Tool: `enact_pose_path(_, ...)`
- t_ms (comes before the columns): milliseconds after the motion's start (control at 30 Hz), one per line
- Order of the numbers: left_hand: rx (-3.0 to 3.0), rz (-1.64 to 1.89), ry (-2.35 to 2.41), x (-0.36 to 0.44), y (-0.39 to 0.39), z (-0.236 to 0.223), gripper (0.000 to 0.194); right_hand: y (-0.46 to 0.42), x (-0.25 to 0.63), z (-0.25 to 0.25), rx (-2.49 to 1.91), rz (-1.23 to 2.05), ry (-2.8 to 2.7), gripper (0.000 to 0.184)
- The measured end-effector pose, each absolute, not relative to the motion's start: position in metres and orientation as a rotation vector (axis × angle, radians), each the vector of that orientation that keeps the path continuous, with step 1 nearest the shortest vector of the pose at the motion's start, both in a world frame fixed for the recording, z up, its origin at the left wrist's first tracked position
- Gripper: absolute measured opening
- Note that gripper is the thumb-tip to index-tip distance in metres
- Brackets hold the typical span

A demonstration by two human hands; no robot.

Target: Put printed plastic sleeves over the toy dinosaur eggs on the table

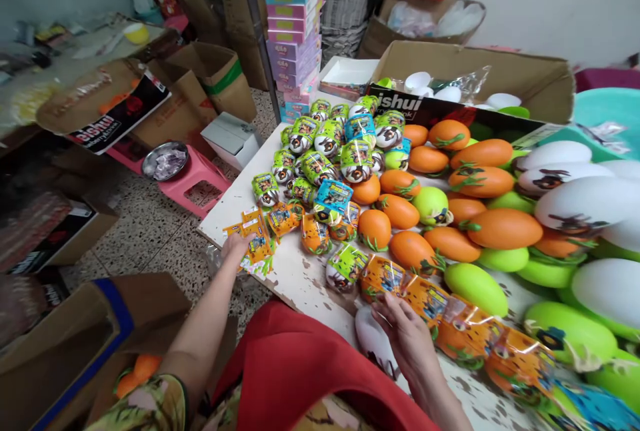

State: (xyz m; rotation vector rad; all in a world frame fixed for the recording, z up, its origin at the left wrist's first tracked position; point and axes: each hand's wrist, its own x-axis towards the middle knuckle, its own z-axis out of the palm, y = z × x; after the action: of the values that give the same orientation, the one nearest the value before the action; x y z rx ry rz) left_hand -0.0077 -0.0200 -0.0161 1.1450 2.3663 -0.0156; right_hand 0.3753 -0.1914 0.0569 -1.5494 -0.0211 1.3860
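My left hand (234, 244) reaches to the table's left corner and rests on a small stack of orange printed wrappers (255, 239), fingers curled on them. My right hand (403, 331) lies near the table's front edge, fingers bent over a white egg half (374, 343) and touching a wrapped orange egg (425, 299). Wrapped toy eggs in green and blue film (320, 151) crowd the table's far left. Bare orange eggs (450, 178), green eggs (475, 288) and large white eggs (585, 204) fill the right.
An open cardboard box (500, 71) with white halves stands behind the table (300, 278). A pink stool (197, 181) holding a metal bowl (164, 160) stands on the floor to the left. Stacked pink boxes (295, 24) rise behind. A carton (70, 344) sits bottom left.
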Motion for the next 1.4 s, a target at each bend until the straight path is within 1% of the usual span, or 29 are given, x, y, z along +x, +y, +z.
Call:
enact_pose_path(167, 1.07, -0.075, 2.386, -0.013, -0.026, -0.034, 0.03, -0.186, 0.365, 0.063, -1.566, 1.454, 0.005, 0.037)
enact_pose_path(333, 1.119, -0.063, 2.41, -0.018, -0.03, -0.03, 0.028, -0.184, 0.358, 0.062, -1.574, 1.465, -0.021, 0.037)
enact_pose_path(533, 1.228, -0.022, 2.454, -0.022, -0.041, -0.013, 0.03, -0.186, 0.354, 0.057, -1.594, 1.471, -0.097, 0.038)
enact_pose_path(733, 1.401, 0.04, 2.388, -0.024, -0.048, 0.003, 0.024, -0.184, 0.341, 0.059, -1.638, 1.423, -0.409, 0.036)
enact_pose_path(900, 1.392, 0.106, 2.391, -0.02, -0.046, -0.001, 0.019, -0.173, 0.323, 0.059, -1.544, 1.529, -0.6, 0.033)
enact_pose_path(1000, 1.373, 0.214, 2.407, -0.02, -0.046, -0.004, 0.02, -0.17, 0.317, 0.059, -1.533, 1.567, -0.666, 0.033)
enact_pose_path(1167, 1.351, 0.519, 2.314, -0.021, -0.047, -0.01, 0.015, -0.171, 0.314, 0.059, -1.56, 1.589, -0.754, 0.037)
enact_pose_path(1267, 1.253, 0.689, 2.241, -0.022, -0.045, -0.018, 0.016, -0.172, 0.313, 0.059, -1.584, 1.589, -0.759, 0.039)
enact_pose_path(1400, 1.196, 0.79, 2.183, -0.025, -0.041, -0.023, 0.018, -0.168, 0.309, 0.057, -1.577, 1.617, -0.772, 0.04)
